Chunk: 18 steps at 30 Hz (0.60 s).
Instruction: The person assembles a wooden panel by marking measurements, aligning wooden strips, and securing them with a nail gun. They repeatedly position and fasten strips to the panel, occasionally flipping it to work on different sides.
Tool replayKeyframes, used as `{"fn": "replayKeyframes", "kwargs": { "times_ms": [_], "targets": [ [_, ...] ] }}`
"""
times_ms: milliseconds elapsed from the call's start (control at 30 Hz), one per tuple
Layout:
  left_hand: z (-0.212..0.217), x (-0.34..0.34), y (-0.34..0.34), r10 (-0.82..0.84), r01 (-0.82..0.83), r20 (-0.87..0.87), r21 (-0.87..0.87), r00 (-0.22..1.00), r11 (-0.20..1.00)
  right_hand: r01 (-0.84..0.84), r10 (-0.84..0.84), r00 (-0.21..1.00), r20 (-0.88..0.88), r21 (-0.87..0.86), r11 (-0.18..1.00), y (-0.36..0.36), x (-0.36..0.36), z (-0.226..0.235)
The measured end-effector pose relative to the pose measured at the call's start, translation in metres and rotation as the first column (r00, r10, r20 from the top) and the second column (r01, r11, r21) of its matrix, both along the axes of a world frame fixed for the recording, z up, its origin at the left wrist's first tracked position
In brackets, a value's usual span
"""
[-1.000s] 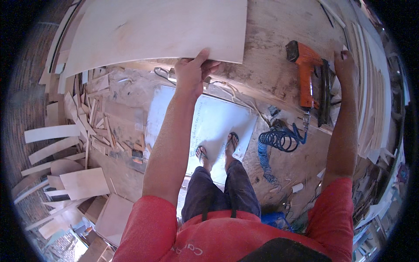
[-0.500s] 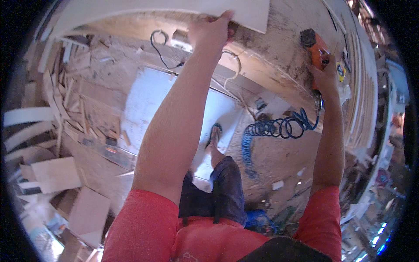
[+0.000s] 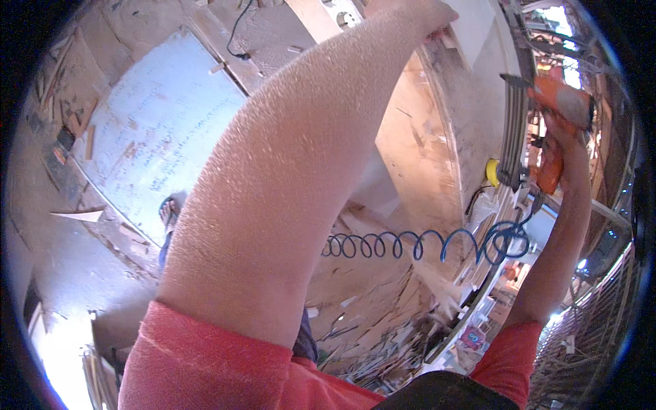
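Nailer (image 3: 566,97) sits gripped in the right hand (image 3: 567,135).

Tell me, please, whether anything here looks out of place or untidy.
Yes: many wood scraps lie strewn across the floor at the lower middle, pointing every way instead of being stacked.

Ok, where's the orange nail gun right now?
In the head view, the orange nail gun is at the upper right, held in the right hand, above the coiled blue hose.
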<state>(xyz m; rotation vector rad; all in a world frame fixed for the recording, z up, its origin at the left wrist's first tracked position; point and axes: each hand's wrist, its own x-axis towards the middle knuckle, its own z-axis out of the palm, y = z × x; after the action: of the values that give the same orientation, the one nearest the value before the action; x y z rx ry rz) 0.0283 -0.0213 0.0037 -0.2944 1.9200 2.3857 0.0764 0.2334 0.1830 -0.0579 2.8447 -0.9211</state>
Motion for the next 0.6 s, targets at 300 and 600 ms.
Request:
{"fn": "replayKeyframes", "kwargs": {
  "times_ms": [300,600],
  "targets": [
    [-0.011,-0.001,0.006,-0.039,-0.001,-0.114,-0.329,0.993,0.944,-0.125,0.119,0.992,0.043,0.190,0.974,-0.035,-0.067,-0.007],
    [-0.009,0.001,0.012,0.123,-0.129,-0.070,-0.083,0.990,0.988,-0.223,0.167,0.964,0.207,0.283,0.933,-0.020,-0.090,-0.004]
  ]
}}
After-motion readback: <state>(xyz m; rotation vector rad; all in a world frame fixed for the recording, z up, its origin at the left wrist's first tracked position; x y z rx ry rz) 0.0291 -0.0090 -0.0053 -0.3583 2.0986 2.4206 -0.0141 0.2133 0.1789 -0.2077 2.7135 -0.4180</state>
